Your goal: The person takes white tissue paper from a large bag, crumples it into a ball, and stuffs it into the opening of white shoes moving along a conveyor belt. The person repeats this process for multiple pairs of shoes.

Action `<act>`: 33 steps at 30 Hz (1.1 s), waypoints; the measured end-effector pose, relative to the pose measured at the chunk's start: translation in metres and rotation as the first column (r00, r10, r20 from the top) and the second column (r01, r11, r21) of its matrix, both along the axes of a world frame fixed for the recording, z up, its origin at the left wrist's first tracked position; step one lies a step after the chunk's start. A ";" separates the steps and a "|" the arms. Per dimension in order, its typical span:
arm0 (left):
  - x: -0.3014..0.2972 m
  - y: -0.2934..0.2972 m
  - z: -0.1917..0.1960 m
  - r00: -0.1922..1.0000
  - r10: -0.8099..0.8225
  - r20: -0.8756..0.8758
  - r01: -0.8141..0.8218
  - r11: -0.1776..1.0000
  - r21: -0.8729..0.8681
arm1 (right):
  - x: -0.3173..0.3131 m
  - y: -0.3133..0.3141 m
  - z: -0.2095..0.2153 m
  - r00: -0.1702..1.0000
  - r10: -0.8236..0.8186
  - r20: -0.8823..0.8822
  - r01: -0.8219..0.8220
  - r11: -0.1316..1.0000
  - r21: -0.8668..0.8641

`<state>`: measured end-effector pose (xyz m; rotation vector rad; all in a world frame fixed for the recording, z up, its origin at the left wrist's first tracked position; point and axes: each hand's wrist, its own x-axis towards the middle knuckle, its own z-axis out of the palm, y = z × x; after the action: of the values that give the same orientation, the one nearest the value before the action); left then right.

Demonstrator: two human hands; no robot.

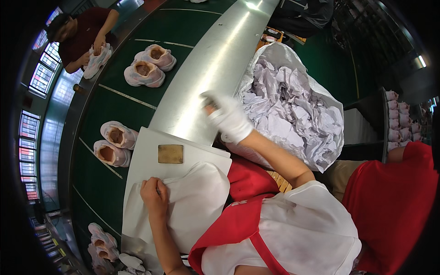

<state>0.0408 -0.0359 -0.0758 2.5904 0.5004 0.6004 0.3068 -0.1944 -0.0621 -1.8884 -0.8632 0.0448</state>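
My bare left hand [155,195] is closed, its fingers curled on a soft white sheet [197,188] that lies over the white board in front of me. Whatever those fingers may hold is hidden. Over the shiny metal ledge [197,78], my right hand [227,117] wears a white glove with bare fingertips. Motion smears it, so neither its grip nor any held thing shows. Close beside it stands a white sack [337,114] full of crumpled white paper [284,105]. A small brown rectangular block [170,154] lies on the white board [146,146].
To the left runs a green conveyor belt [123,103] with white cross lines. Pairs of pale pink and white shoes [144,73] stand on it. Across the belt a person [87,36] handles a shoe. Someone in red [389,201] is at my right, near a shoe rack [398,117].
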 end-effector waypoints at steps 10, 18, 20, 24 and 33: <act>-0.003 0.002 -0.006 1.000 0.030 0.000 -0.030 1.000 -0.002 | 0.196 -0.227 -0.135 0.576 -0.693 0.433 0.701 0.146 -0.698; -0.004 0.000 -0.003 0.999 0.044 -0.016 -0.044 0.999 -0.006 | 0.077 -0.153 -0.161 0.960 -0.279 0.021 0.254 0.837 -0.485; -0.008 0.001 -0.006 0.999 0.046 -0.028 -0.046 0.999 0.001 | 0.053 -0.133 -0.142 0.922 -0.209 -0.325 0.127 0.958 -0.256; -0.010 0.001 -0.006 0.999 0.042 -0.014 -0.042 0.999 0.001 | 0.050 -0.127 -0.076 0.787 0.045 -0.615 -0.042 0.999 0.020; -0.015 0.000 -0.007 0.997 0.066 -0.028 -0.066 0.997 -0.026 | 0.086 -0.181 0.063 0.529 -0.676 0.513 0.414 0.733 0.540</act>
<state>0.0262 -0.0355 -0.0824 2.5683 0.6006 0.5775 0.3932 -0.3751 0.0007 -1.7321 -0.6095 -1.2281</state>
